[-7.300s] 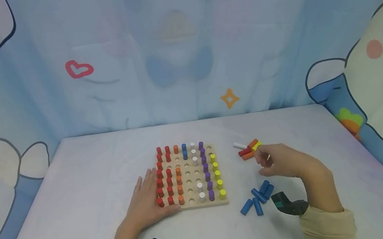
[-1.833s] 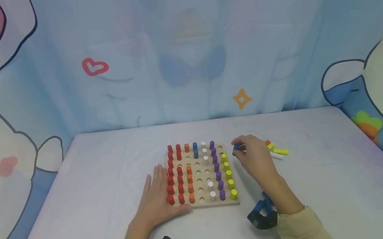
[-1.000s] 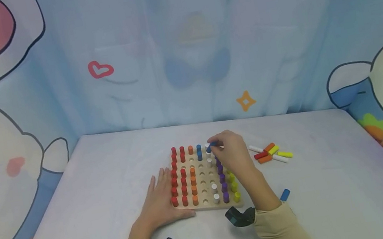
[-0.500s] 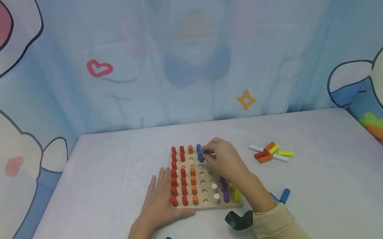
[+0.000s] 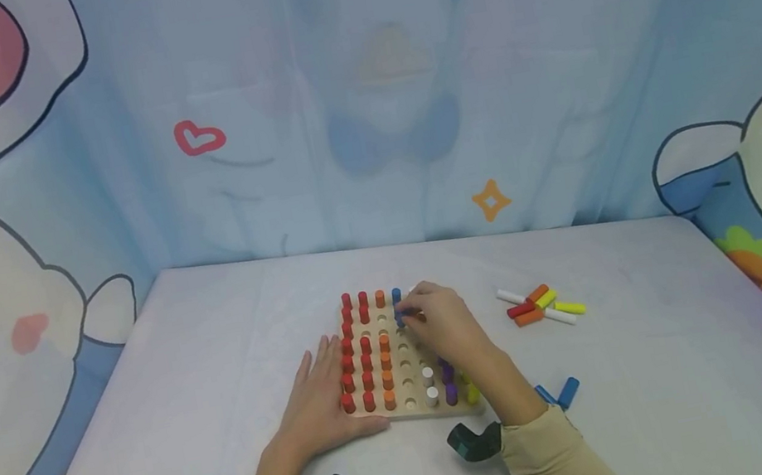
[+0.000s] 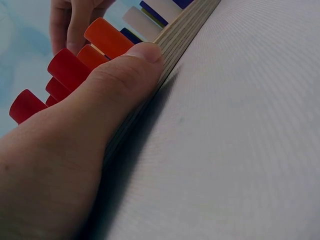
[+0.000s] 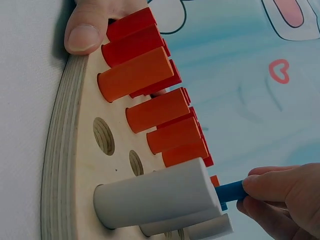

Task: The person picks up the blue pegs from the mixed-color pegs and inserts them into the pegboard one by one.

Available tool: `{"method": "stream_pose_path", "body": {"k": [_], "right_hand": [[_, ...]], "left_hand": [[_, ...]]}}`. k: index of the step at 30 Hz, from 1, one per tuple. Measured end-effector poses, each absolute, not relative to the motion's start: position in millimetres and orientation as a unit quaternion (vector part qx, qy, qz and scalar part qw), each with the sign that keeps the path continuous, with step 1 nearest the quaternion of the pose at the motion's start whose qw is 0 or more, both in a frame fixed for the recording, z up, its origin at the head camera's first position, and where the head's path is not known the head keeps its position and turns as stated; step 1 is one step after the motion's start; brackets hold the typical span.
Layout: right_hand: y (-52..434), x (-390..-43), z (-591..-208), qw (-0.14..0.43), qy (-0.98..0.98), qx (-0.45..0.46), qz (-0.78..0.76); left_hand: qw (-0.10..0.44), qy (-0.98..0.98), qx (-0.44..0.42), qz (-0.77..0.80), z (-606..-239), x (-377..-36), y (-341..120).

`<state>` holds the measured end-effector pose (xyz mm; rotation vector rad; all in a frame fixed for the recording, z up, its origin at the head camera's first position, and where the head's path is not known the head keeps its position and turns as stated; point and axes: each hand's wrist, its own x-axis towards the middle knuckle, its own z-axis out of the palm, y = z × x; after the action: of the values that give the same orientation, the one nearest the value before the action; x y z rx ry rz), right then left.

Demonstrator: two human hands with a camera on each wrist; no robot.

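Note:
A wooden peg board (image 5: 421,412) lies on the table, with upright columns of red, orange, blue, white, purple and yellow pegs. My left hand (image 5: 313,402) rests along its left side, fingers straight, and in the left wrist view the thumb (image 6: 125,75) presses the board's front edge. Over the blue column, my right hand (image 5: 451,331) pinches a blue peg (image 7: 230,191) between thumb and fingertips. In the right wrist view a white peg (image 7: 155,192) covers the held peg's lower end. Bare holes (image 7: 103,136) show nearer the front. The right hand and forearm hide part of the board's right side.
Right of the board lies a loose pile with white, orange, yellow and red pegs, including a yellow peg (image 5: 570,307) and a red peg (image 5: 520,310). Blue pegs (image 5: 569,392) lie beside the right sleeve (image 5: 553,452), partly covered. A printed curtain (image 5: 395,142) hangs behind the table.
My right hand has come from beside the loose pegs, taken up a blue peg and carried it left to the board's blue column. Lately it shifts only slightly. The left hand keeps its place.

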<state>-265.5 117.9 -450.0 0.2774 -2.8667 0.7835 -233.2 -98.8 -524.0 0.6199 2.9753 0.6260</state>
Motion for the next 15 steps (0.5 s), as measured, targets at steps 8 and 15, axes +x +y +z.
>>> {"method": "stream_pose_path", "body": {"k": [8, 15], "right_hand": [[114.0, -263.6, -448.9, 0.07, -0.963, 0.093, 0.242], [112.5, -262.7, -450.3, 0.069, -0.965, 0.099, 0.233]], "left_hand": [[0.019, 0.958, 0.202, 0.201, -523.2, -232.2, -98.7], [0.021, 0.959, 0.2, 0.201, -522.5, -232.4, -98.6]]}}
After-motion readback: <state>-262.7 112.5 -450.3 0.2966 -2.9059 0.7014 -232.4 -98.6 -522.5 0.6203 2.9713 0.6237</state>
